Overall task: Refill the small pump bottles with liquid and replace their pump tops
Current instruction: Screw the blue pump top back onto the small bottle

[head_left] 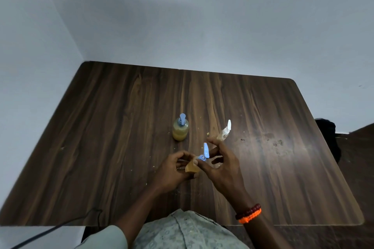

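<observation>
My left hand (172, 170) grips a small amber-filled bottle (191, 168), tilted, just above the wooden table (105, 127). A blue pump top (204, 152) sits at its neck, and the thumb and fingers of my right hand (219, 164) pinch the pump's collar. A second small bottle with a blue pump top (180, 128) stands upright farther back, filled with yellowish liquid. A third small bottle with a white pump top (225, 132) stands just beyond my right fingers, its lower part hidden by them.
Crumbs and dried smears mark the table to the right (277, 143). A dark cable (60, 226) runs off the near left corner. A dark object (327, 135) sits beyond the table's right edge. Walls close in at the back and left.
</observation>
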Motion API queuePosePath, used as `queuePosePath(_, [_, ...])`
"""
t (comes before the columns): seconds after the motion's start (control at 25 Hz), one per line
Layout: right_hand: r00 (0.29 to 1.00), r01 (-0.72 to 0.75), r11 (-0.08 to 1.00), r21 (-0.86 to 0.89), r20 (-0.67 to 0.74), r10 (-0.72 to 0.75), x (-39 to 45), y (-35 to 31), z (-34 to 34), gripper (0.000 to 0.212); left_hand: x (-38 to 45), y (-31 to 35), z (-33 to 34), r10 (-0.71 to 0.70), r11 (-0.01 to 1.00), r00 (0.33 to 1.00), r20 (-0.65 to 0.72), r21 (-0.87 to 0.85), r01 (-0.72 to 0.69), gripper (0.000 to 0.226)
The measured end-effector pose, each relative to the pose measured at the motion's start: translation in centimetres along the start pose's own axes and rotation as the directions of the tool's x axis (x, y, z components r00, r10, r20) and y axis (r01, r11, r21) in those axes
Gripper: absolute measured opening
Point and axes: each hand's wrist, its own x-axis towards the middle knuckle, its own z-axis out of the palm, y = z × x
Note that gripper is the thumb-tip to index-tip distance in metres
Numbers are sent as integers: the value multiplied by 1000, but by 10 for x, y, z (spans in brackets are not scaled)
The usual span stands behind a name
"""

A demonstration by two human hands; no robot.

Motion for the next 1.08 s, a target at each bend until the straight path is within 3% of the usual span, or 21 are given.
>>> queuePosePath(0.16, [999, -34, 999, 30, 36, 33, 0, 4, -1, 102, 0, 1, 0, -14, 1000, 1000, 7, -6, 14, 37])
queuePosePath(0.32, [999, -47, 993, 104, -4, 48, 2, 6, 0, 96, 0, 4, -1, -5, 1000, 1000, 5, -12, 5, 40])
queuePosePath(0.48, [995, -85, 983, 164, 57, 76, 1, 5, 1, 116, -1, 5, 0, -11, 999, 1000, 10, -37, 11, 40])
queuePosePath(0.68, [998, -53, 993, 107, 25, 51, 3, 6, -1, 91, -3, 7, -1, -15, 999, 1000, 1, -33, 15, 41])
queuePosePath(0.8, [992, -90, 992, 87, 95, 82, 4, 4, -2, 95, -4, 7, 0, -29, 999, 999, 22, -37, 30, 41])
queuePosePath(0.88, [988, -79, 991, 105, 143, 63, 5, 5, -6, 81, -5, 5, -1, -19, 999, 1000, 17, -38, 20, 45])
queuePosePath(1.0, [994, -73, 996, 57, 82, 68, 4, 6, -4, 55, -6, 2, 0, -2, 1000, 1000, 14, -25, 3, 48])
queuePosePath(1.08, [995, -94, 994, 61, 18, 93, 2, 7, 1, 48, -6, 1, 2, 3, 999, 1000, 3, -35, -3, 45])
